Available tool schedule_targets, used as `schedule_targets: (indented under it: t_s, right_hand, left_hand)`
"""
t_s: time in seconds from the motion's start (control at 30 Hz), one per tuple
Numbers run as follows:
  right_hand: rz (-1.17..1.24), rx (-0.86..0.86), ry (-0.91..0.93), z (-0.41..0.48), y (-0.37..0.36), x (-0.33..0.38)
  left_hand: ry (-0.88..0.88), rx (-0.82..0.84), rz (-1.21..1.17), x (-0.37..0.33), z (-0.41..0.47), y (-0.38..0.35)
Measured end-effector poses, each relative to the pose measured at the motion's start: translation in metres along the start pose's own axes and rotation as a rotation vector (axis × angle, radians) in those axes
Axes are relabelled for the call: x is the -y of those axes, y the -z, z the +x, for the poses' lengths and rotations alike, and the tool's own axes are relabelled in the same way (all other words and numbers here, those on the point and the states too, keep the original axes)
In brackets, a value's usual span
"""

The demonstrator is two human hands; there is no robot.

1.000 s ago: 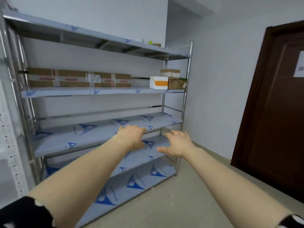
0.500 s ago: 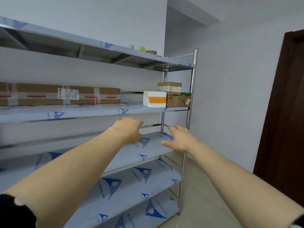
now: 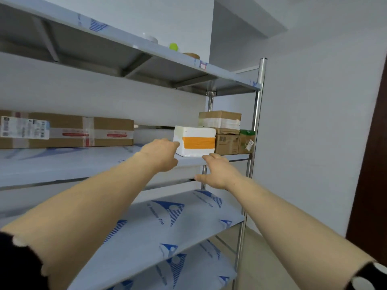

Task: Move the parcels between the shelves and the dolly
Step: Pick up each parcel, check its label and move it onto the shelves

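A white foam box with an orange tape band [image 3: 195, 140] stands on the second shelf [image 3: 83, 162] of a steel rack. My left hand [image 3: 161, 152] reaches up to the box's left lower corner, fingers at its side. My right hand [image 3: 217, 170] is open, fingers spread, just below the shelf edge under the box. Right of the foam box sit stacked brown cartons [image 3: 222, 130] and a small green-topped parcel [image 3: 247, 141]. A long flat carton with red-printed tape [image 3: 69, 130] lies on the same shelf at the left. No dolly is in view.
The rack's chrome post [image 3: 256, 122] stands right of the parcels. Lower shelves [image 3: 167, 218] covered in blue-printed film hold nothing. The top shelf carries a green ball [image 3: 173, 46] and small items. A dark door [image 3: 370, 164] is at the right edge.
Both hands have risen from the third shelf's level to the second shelf and closed in on the white foam box. The view has moved closer to the rack and tilted up.
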State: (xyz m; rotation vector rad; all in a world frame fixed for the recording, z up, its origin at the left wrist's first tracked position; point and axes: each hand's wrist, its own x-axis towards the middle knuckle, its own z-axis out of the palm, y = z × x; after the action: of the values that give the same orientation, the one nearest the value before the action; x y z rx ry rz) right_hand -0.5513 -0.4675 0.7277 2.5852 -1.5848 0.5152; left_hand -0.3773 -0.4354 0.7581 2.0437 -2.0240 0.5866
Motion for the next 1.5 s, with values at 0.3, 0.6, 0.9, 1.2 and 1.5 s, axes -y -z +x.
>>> schedule_targets:
  t_s: [0.3, 0.6, 0.9, 1.2, 1.5]
  right_hand:
    - [0.036, -0.096, 0.101, 0.127, -0.016, -0.059]
    - [0.066, -0.153, 0.261, 0.249, -0.005, -0.110]
    - [0.092, -0.181, 0.344, 0.295, -0.023, -0.125]
    - [0.928, -0.453, 0.309, 0.301, -0.035, -0.082]
    - [1.478, -0.103, 0.350, 0.254, -0.044, 0.052]
  left_hand:
    - [0.099, -0.041, -0.083, 0.002, 0.121, -0.046]
    - [0.302, -0.102, -0.373, -0.021, 0.216, -0.056]
    - [0.782, -0.288, -1.006, -0.028, 0.262, -0.070]
    - [0.927, -0.489, -1.171, 0.010, 0.215, -0.047]
    - [0.927, -0.746, -1.122, 0.073, 0.081, -0.011]
